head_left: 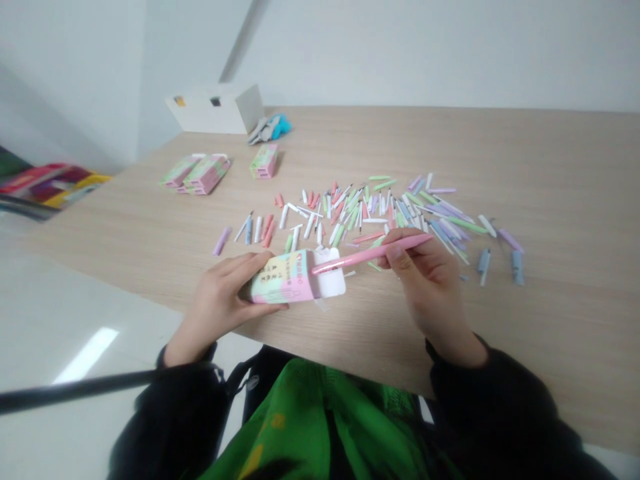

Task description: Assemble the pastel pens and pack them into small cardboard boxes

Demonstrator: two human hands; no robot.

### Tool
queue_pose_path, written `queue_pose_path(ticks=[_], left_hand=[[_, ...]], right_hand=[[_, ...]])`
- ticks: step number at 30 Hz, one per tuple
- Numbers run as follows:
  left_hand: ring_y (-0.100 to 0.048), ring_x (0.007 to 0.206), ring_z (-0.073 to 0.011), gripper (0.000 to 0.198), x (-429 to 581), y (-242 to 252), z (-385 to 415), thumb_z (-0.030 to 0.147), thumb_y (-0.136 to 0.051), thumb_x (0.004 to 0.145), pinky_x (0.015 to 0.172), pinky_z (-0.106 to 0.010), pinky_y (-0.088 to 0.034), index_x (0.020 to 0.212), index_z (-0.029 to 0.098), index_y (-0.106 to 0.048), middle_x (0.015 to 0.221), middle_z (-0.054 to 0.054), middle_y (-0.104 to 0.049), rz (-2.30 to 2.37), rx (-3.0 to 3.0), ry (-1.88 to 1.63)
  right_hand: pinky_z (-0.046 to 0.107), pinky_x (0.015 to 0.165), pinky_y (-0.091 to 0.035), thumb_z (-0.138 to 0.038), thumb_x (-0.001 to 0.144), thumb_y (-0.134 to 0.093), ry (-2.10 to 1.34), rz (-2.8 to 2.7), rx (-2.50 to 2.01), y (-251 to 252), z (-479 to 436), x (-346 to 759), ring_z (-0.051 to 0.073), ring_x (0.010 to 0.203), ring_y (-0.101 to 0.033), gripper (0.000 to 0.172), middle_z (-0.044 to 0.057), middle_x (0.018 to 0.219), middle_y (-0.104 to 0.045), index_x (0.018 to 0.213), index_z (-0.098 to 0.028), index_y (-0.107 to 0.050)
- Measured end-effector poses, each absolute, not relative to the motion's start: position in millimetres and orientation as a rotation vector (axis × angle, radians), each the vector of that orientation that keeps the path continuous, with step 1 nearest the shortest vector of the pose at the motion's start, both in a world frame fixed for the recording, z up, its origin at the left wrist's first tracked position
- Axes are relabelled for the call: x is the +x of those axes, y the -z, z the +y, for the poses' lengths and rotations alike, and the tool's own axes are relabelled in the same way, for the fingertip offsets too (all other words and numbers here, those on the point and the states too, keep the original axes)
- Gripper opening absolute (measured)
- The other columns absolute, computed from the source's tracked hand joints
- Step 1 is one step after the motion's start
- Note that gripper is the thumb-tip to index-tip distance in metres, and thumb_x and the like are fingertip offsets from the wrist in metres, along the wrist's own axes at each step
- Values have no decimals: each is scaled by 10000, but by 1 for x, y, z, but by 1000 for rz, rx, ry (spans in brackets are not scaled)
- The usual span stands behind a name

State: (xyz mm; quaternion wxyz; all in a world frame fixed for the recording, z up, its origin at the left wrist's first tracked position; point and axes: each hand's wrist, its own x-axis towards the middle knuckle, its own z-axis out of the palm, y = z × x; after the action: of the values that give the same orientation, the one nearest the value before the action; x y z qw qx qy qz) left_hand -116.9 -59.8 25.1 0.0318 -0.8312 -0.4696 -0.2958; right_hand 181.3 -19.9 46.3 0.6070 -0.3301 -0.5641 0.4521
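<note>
Right hand pinching a pink pen, its left end at the pastel box's open right end. Left hand clamped round box, near table edge. Loose pens scattered farther off.

Pale and wood-grained, the worktop, running back to a plain white wall. Slanting up that wall, a grey strip. At the worktop's far left, a long white box with a small yellow patch and a dark patch on the near face. Just beside its right end, a crumpled grey and bright blue bundle, cloth-like. Beyond the left edge, red and yellow items, too blurred to identify. Below, a glossy pale floor with a bright reflection, and a dark bar at lower left.
</note>
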Motion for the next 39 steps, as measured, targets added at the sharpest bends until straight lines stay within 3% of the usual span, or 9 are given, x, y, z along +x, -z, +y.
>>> queue_pose_path(ticks=[7, 13, 16, 21, 26, 30, 32, 39], left_hand=[[-731, 1126, -321, 657, -112, -17, -59, 635, -732, 824, 948, -466, -620, 1346, 250, -624, 1268, -143, -742, -1446, -2580, 958], [-707, 1171, -345, 672, -113, -13, -57, 588, -765, 816, 987, -511, -598, 1369, 239, -610, 1300, -152, -725, -1474, -2568, 1027], [-704, 1175, -343, 662, -113, -13, -56, 570, -780, 809, 995, -509, -594, 1356, 234, -616, 1303, -149, -723, -1487, -2573, 1050], [-708, 1163, -335, 621, -113, -13, -57, 487, -803, 814, 983, -504, -599, 1351, 235, -618, 1290, -142, -727, -1482, -2593, 1081], [-705, 1166, -336, 622, -117, -10, -58, 479, -802, 813, 974, -523, -600, 1361, 254, -614, 1285, -125, -725, -1552, -2606, 1112], [-703, 1166, -334, 632, -117, -9, -60, 482, -800, 816, 973, -511, -599, 1370, 252, -602, 1295, -130, -719, -1520, -2584, 1135], [-709, 1148, -324, 624, -116, -10, -60, 485, -794, 824, 958, -491, -606, 1367, 248, -596, 1281, -133, -722, -1478, -2579, 1144], [-714, 1092, -332, 619, -113, -12, -61, 464, -765, 858, 892, -486, -614, 1393, 234, -558, 1239, -156, -716, -1413, -2548, 1094]], right_hand=[[292, 681, -495, -197, 936, -660, -954, -1759, -773, -50, -30, 176, 148, 782, -646, 102, -4, 916, -751, 890, -254, -731], [292, 681, -520, -195, 927, -662, -915, -1970, -736, -57, -33, 170, 157, 815, -676, 165, 27, 1020, -773, 1075, -231, -725], [301, 734, -525, -195, 961, -628, -911, -1986, -679, -56, -31, 166, 170, 907, -684, 139, 43, 1025, -757, 1056, -212, -727], [317, 796, -509, -161, 954, -648, -891, -2064, -635, -52, -28, 160, 158, 900, -629, 144, 30, 949, -633, 1027, -224, -755], [333, 819, -508, -211, 907, -722, -864, -2100, -664, -57, -31, 161, 168, 912, -599, 253, 37, 1011, -615, 1155, -226, -673], [299, 736, -495, -167, 916, -678, -885, -1970, -610, -61, -33, 164, 137, 787, -585, 92, -8, 866, -637, 961, -234, -635], [311, 760, -494, -133, 929, -649, -835, -1955, -603, -60, -33, 164, 137, 792, -591, 115, -15, 830, -629, 874, -234, -638], [350, 823, -508, -106, 914, -645, -670, -2052, -594, -58, -37, 154, 177, 912, -608, 122, 36, 938, -608, 958, -218, -666]])
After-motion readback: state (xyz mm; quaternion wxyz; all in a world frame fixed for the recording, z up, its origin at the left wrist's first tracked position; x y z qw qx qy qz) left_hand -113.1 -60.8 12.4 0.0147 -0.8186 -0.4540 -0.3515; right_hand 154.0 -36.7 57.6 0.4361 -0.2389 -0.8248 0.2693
